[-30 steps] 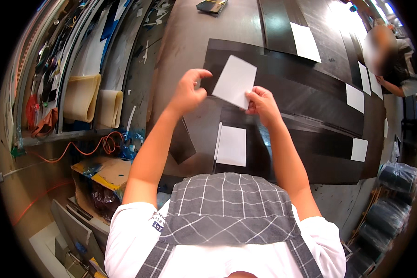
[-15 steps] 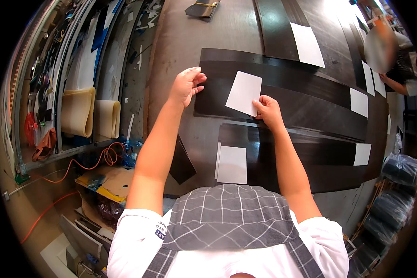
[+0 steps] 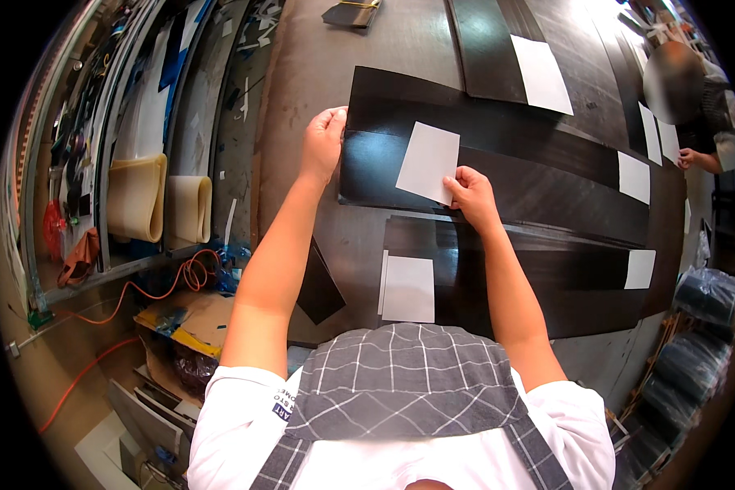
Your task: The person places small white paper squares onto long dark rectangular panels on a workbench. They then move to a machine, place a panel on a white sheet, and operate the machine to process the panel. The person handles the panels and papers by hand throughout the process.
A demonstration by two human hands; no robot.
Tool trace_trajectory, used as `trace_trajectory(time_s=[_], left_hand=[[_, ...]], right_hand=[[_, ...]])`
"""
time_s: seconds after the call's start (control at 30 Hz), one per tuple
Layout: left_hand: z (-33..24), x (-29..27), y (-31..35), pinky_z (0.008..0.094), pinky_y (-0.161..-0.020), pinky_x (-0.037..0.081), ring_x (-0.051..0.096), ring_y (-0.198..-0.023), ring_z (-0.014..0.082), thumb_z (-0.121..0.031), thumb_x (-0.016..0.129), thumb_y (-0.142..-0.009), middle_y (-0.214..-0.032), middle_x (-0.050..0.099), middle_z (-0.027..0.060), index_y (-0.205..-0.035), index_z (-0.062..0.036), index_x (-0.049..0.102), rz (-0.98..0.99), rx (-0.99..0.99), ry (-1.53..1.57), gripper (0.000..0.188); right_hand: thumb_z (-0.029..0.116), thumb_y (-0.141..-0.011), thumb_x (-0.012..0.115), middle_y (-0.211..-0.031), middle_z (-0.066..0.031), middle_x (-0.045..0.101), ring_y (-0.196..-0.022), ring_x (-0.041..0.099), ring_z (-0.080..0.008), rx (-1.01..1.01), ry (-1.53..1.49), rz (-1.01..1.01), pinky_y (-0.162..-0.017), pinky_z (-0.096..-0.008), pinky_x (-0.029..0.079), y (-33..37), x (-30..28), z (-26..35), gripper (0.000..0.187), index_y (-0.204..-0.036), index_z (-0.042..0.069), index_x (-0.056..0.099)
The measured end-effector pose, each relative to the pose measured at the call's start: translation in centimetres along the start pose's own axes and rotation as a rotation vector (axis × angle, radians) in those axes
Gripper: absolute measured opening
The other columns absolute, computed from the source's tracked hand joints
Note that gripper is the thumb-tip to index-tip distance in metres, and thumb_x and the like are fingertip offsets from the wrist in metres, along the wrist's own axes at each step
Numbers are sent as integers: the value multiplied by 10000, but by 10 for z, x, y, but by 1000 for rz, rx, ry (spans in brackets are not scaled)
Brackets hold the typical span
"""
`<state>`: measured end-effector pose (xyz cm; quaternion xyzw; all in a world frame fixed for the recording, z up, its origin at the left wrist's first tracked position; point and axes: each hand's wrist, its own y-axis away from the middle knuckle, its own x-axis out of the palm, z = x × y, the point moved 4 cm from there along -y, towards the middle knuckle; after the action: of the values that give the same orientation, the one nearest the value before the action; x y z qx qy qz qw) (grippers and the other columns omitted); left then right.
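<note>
My left hand [image 3: 324, 147] is closed on the left edge of a long black sheet [image 3: 400, 94], whose far left corner is lifted a little. A second black strip [image 3: 539, 184] lies along its near side. Over these, my right hand [image 3: 472, 196] pinches the lower right corner of a white rectangular sheet [image 3: 429, 159] between thumb and fingers. Another white rectangle [image 3: 408, 288] lies closer to me, at the left end of a nearer black strip [image 3: 531, 269]. A small white piece [image 3: 634, 178] sits at the right end of the black sheets.
More black panels [image 3: 490, 57] and a white sheet [image 3: 543, 73] lie farther back on the metal table [image 3: 302, 82]. A rack [image 3: 151, 122] of sheets stands at left, with an orange hose [image 3: 122, 306] below. Wrapped rolls [image 3: 706, 298] and a person [image 3: 706, 106] are at right.
My left hand has closed on the black sheet's left edge, and that end has risen slightly. The white sheet in my right hand has barely moved. The other person's hand has shifted.
</note>
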<state>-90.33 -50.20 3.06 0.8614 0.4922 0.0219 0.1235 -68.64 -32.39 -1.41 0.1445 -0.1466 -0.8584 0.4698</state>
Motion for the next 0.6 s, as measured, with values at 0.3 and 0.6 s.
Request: trace_trajectory(time_s=[0.3, 0.6], left_hand=[[19, -9, -12, 234, -560, 477, 586, -668, 87, -528, 346, -946, -870, 632, 30, -1066, -77, 548, 309, -361, 301, 508], [28, -12, -19, 282, -606, 516, 620, -726, 139, -591, 337, -924, -925, 639, 79, -1058, -65, 514, 324, -388, 122, 570]], right_hand=[[163, -805, 609, -688, -140, 637, -589, 619, -186, -41, 191, 61, -533, -296, 477, -27, 58, 56, 211, -815, -47, 629], [218, -795, 606, -719, -170, 650, -670, 645, -254, -64, 283, 53, -643, -342, 486, -53, 82, 32, 243, -803, -20, 656]])
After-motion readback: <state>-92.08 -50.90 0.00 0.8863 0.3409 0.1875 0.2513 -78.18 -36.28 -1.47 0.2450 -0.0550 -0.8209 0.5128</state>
